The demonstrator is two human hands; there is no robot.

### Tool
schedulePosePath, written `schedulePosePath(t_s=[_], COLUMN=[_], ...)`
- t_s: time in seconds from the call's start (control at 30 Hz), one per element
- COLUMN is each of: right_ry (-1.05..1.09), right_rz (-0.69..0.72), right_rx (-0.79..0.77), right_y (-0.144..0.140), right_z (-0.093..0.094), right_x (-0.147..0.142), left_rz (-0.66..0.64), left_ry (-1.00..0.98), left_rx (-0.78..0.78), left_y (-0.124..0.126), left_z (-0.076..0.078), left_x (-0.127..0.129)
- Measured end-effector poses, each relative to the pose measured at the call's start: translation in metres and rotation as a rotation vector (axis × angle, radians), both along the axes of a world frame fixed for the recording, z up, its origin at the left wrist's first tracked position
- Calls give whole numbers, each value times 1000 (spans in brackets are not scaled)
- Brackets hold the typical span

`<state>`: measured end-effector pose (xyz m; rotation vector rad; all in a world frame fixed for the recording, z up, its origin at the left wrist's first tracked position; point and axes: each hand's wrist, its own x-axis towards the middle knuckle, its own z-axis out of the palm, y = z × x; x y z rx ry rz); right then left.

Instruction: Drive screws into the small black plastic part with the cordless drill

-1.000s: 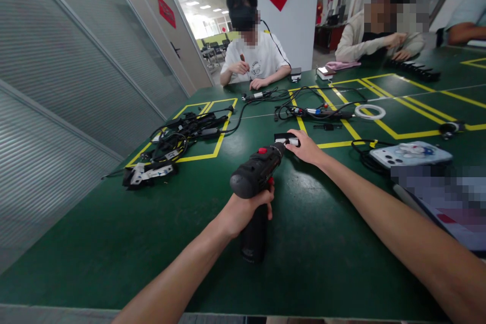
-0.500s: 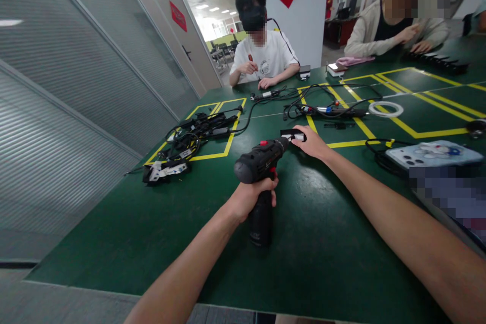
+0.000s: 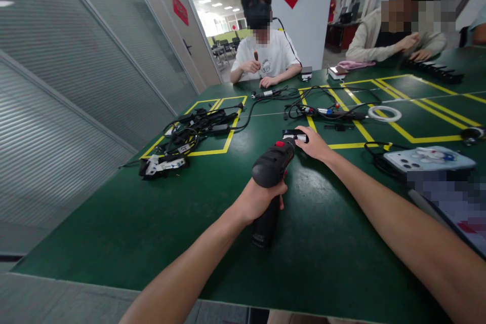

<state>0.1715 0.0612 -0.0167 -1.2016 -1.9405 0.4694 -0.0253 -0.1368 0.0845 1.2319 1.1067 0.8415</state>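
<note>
My left hand (image 3: pixel 261 197) is wrapped round the grip of a black cordless drill (image 3: pixel 269 164) with a red switch on top. The drill's chuck points away from me, toward a small black-and-white block-shaped part (image 3: pixel 295 135) on the table. My right hand (image 3: pixel 312 143) grips that part from its right side, fingers closed on it. From here the drill body hides the bit, so whether it touches the part cannot be made out.
On the green table (image 3: pixel 182 248), a tangle of black cables (image 3: pixel 197 131) lies left, near a black-and-white bracket (image 3: pixel 163 166). Rightward are a screwdriver-like tool (image 3: pixel 330 111), a white ring (image 3: pixel 385 113) and a phone (image 3: pixel 429 158). Two people (image 3: pixel 266 53) sit across.
The drill in my left hand has shifted right and turned, so its rear faces me more. My right hand still holds the small part in nearly the same place.
</note>
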Motion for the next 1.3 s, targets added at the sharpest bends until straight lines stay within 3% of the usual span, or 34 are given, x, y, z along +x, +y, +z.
schedulePosePath(t_s=[0.47, 1.3], right_ry=[5, 15], right_rz=[16, 41], right_rx=[-17, -15], right_y=[0, 1], right_z=[-1, -1], right_x=[1, 0], left_rz=[-23, 4], left_ry=[90, 101], left_rx=[45, 11], left_y=[-1, -3], left_z=[-6, -4], left_x=[3, 0])
